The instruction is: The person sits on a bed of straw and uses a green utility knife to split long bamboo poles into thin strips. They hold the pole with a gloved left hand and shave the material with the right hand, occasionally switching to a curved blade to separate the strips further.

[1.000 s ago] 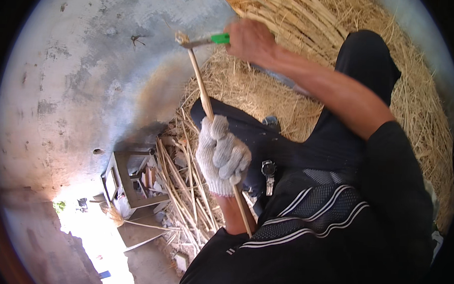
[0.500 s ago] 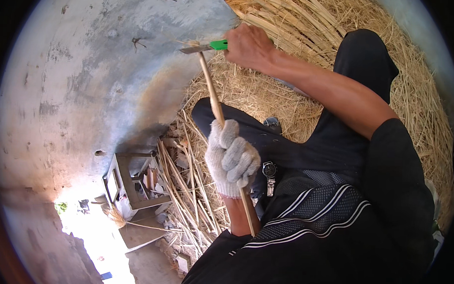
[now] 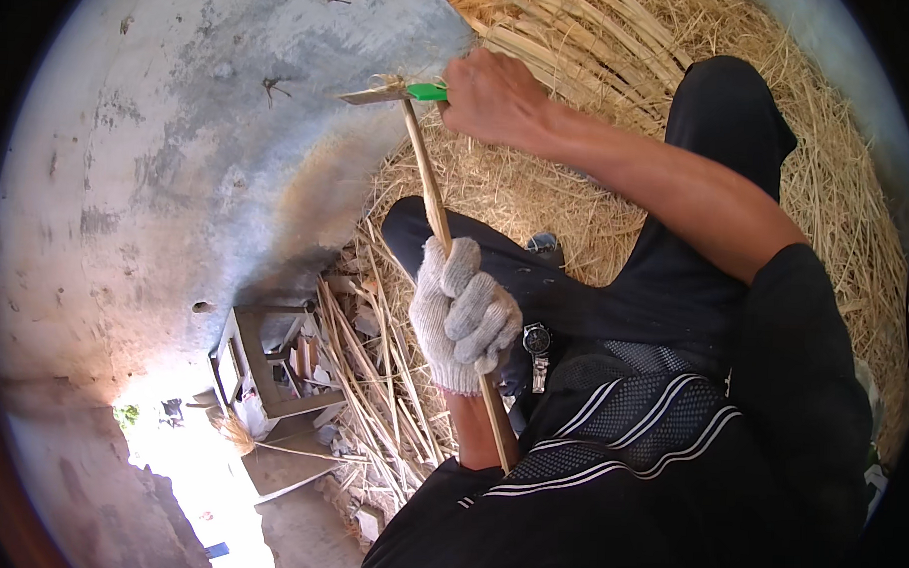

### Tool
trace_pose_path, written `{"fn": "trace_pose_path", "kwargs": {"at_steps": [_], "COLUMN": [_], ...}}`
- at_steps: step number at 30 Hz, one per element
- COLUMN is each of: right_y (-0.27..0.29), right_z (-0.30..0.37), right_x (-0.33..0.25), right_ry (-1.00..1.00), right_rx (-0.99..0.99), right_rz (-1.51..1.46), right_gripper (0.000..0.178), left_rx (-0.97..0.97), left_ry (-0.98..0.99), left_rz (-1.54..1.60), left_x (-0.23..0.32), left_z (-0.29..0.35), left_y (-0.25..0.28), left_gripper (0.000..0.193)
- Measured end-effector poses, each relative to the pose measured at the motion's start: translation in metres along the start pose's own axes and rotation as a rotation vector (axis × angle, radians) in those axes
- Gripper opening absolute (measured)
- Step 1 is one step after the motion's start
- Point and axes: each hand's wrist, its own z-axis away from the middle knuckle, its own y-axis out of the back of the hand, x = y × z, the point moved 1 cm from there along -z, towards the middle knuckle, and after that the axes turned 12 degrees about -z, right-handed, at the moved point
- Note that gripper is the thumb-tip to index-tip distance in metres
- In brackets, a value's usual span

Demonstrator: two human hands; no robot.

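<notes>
My left hand (image 3: 466, 309), in a soiled white knit glove, is wrapped round a thin wooden strip (image 3: 430, 178). The strip slants up and away, and its near end rests against my shirt by the waist. Bare, my right hand (image 3: 491, 97) is closed on a knife (image 3: 427, 92) with a green handle; its fist hides most of the grip. The flat metal blade lies across the strip's far tip, pointing left. Pale thin shavings (image 3: 390, 82) curl up where blade and wood meet.
Straw-like shavings (image 3: 818, 197) cover the floor round my bent legs. Long split strips (image 3: 603, 39) lie at the far side, more (image 3: 381, 372) to the left. A wooden frame box (image 3: 282, 363) holding scraps stands by the weathered wall (image 3: 127, 192). A wristwatch (image 3: 537, 339) hangs at my lap.
My right hand has shifted slightly left with the knife, so the blade reaches farther past the strip's tip. The left hand has hardly moved and keeps its grip.
</notes>
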Motion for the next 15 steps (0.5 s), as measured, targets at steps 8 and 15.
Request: {"fn": "trace_pose_path", "kwargs": {"at_steps": [8,15], "right_y": [0.001,-0.018], "right_z": [0.039,0.038], "right_x": [-0.032,-0.022], "right_ry": [0.186,0.144], "right_rx": [-0.311,-0.208], "right_rz": [-0.076,0.068], "right_gripper": [0.024,0.02], "left_rx": [-0.135,-0.011], "left_ry": [-0.038,-0.06], "left_rz": [0.076,-0.013], "left_x": [0.014,0.008], "left_z": [0.0,0.0], "left_y": [0.005,0.001], "left_gripper": [0.043,0.04]}}
